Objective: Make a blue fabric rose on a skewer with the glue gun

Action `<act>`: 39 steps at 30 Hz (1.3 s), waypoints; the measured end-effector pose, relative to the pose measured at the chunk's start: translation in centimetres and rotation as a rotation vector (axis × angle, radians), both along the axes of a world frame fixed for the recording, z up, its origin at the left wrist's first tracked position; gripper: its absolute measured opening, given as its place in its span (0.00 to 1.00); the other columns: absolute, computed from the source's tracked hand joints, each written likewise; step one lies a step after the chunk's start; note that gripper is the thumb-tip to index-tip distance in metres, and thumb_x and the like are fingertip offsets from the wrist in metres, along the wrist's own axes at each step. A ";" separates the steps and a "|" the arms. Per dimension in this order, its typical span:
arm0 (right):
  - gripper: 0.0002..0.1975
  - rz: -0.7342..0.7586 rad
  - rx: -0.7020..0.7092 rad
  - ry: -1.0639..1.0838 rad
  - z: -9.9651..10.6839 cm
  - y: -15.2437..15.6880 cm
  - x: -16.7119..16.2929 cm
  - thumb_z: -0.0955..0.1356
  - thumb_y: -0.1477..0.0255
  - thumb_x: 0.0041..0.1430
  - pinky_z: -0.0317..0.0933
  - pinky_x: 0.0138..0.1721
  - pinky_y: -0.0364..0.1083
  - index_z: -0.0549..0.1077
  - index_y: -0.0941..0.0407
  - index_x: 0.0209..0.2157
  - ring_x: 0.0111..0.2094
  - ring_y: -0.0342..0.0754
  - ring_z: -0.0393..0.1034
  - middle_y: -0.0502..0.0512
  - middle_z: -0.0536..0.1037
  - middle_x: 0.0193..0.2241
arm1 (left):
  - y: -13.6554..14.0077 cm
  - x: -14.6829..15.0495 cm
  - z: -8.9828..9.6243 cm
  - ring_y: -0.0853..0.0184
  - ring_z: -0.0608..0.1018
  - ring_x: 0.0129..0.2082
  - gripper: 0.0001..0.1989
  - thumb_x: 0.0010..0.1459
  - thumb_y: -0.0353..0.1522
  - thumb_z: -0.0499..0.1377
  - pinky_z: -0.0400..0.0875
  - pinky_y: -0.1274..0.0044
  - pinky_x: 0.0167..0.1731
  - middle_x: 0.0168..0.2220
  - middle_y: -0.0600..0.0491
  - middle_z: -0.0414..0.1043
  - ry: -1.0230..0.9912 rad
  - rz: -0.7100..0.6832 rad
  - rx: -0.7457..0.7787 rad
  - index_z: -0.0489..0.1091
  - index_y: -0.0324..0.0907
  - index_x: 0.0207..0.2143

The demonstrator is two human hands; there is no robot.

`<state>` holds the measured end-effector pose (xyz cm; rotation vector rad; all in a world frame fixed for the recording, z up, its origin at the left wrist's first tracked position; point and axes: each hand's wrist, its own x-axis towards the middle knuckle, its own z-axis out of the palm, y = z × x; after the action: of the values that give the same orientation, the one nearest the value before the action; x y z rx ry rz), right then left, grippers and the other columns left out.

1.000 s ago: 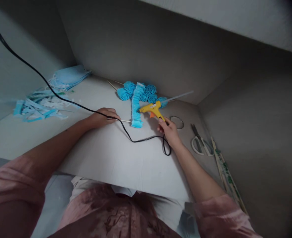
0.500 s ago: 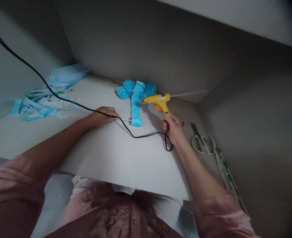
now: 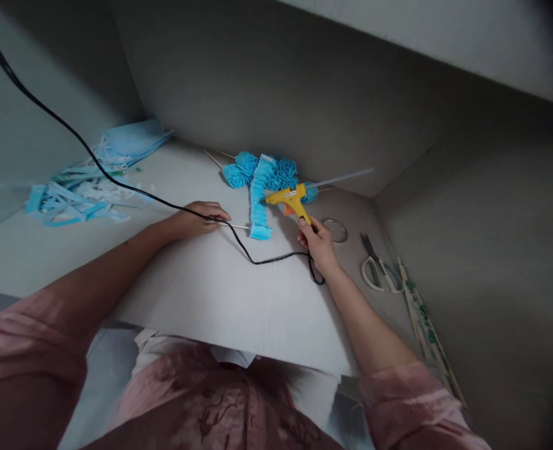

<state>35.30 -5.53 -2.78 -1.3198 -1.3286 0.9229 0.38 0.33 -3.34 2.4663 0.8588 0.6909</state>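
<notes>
Glue gun yellow, trigger orange; strip and roses bright blue; cord black; scissor handles whitish.

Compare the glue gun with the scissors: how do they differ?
The glue gun is yellow with an orange trigger; the scissors have pale handles and dark blades. The glue gun is held in the right hand; the scissors lie on the table. Both are hand tools.

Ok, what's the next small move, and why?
Probably ease the glue gun slightly along the blue strip toward the stick: the right hand holds the gun with its tip at the strip, while the left hand holds the stick, whose tip reaches the strip's near end.
</notes>
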 end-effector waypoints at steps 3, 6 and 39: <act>0.20 0.011 0.010 -0.069 -0.2 0.2 0.0 0.71 0.49 0.58 0.52 0.22 0.42 0.76 0.53 0.37 0.20 0.41 0.60 0.45 0.70 0.19 | 0.0 0.1 0.0 0.68 0.78 0.36 0.13 0.62 0.32 0.57 0.68 0.81 0.38 0.37 0.49 0.78 0.001 0.001 0.001 0.80 0.40 0.43; 0.20 0.019 0.032 -0.126 0.0 0.1 -0.2 0.71 0.50 0.58 0.54 0.23 0.42 0.77 0.53 0.37 0.20 0.42 0.61 0.45 0.70 0.18 | 0.0 0.0 0.0 0.68 0.78 0.36 0.12 0.62 0.32 0.57 0.69 0.81 0.38 0.36 0.50 0.78 -0.008 -0.007 0.003 0.80 0.40 0.41; 0.22 0.117 0.006 0.503 4.9 -2.1 1.0 0.68 0.43 0.57 0.48 0.20 0.44 0.78 0.47 0.35 0.17 0.43 0.38 0.40 0.41 0.15 | 0.2 -0.3 -0.5 0.65 0.79 0.39 0.13 0.66 0.35 0.57 0.69 0.79 0.43 0.39 0.48 0.79 -0.053 -0.010 0.018 0.81 0.41 0.43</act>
<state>36.27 -7.68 2.15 -0.9265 -1.0181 1.2333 0.04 0.56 -3.89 2.4553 0.8226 0.7600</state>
